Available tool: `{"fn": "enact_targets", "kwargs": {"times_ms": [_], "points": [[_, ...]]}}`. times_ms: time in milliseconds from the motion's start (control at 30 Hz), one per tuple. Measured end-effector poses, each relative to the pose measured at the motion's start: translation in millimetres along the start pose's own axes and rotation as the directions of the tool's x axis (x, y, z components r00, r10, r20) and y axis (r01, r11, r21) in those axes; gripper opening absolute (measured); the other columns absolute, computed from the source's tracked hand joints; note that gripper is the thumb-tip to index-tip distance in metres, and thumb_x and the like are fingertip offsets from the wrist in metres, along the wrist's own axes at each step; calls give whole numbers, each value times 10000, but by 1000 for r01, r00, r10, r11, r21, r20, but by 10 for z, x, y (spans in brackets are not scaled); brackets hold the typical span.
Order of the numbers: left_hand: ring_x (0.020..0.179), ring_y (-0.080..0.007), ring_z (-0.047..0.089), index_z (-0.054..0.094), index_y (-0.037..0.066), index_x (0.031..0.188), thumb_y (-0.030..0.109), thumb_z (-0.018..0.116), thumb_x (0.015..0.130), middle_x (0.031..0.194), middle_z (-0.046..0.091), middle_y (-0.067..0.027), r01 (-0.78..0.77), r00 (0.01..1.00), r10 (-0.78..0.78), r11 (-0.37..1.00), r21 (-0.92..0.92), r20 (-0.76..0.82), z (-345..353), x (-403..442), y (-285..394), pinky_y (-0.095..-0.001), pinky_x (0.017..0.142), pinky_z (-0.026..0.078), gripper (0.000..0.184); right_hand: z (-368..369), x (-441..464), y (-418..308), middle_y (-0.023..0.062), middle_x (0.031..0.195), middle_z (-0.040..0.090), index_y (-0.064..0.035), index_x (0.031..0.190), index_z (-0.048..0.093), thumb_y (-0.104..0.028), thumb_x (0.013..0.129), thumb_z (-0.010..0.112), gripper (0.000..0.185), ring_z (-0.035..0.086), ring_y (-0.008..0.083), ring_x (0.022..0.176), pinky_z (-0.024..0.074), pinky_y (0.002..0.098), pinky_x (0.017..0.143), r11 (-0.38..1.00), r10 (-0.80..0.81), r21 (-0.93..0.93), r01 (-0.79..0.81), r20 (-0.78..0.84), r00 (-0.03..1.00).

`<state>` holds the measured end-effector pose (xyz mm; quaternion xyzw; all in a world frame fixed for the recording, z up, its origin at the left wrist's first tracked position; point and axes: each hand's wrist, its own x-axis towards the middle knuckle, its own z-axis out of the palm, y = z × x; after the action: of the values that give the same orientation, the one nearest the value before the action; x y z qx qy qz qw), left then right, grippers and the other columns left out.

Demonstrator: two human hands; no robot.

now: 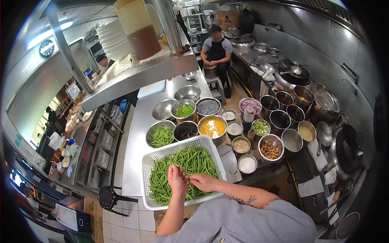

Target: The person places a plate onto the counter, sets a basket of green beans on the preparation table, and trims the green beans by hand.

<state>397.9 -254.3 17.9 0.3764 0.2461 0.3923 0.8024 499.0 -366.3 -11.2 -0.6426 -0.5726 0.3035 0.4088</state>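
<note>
My left hand and right hand, fingers narrowed, perhaps pinching something I can't make out, work above green beans filling a white basket. Beyond, a steel bowl holds more beans; a pot, orange liquid.

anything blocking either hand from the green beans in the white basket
Nothing visible does: the left hand and right hand are over the green beans, inside the rim of the white basket.
</note>
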Motion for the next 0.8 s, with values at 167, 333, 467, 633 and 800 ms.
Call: {"fn": "enact_targets", "kwargs": {"times_ms": [167,333,467,633,800], "points": [[516,-63,263,477,126,958,333,417,1076,635,306,46,54,998,-58,992,-111,-30,-127,-32,-23,-226,435,226,245,35,-7,-47,189,896,672,-21,907,601,-230,955,550,220,651,378,843,501,466,738,993,-66,-98,67,7,998],[510,-67,257,471,125,967,320,404,1080,638,314,40,4,999,-6,997,-76,-36,-115,-121,58,-229,425,217,236,25,148,-220,182,887,675,-30,902,615,-202,926,548,186,658,371,854,521,478,747,950,40,-294,-103,-210,977],[509,-68,262,475,113,973,329,409,1077,635,316,36,67,997,-71,991,-112,-35,-133,-167,83,-224,422,220,249,-64,540,-66,176,967,666,-42,954,621,-175,904,548,160,657,361,892,528,478,763,949,-17,-309,-60,-241,970],[516,-85,282,466,122,880,340,406,1074,628,298,29,403,897,-441,832,-381,-13,-748,-59,-220,-220,433,243,298,-57,409,-70,155,1141,618,-57,1056,643,-96,821,572,249,624,317,1054,523,460,844,614,-194,-723,317,251,948],[536,-104,305,432,134,859,360,434,1060,653,324,26,540,822,-570,777,-323,1,-907,-179,-319,-231,430,263,303,-294,514,-105,176,980,684,-53,960,692,-111,792,625,189,673,342,944,542,467,813,701,96,-698,148,298,950]]}}
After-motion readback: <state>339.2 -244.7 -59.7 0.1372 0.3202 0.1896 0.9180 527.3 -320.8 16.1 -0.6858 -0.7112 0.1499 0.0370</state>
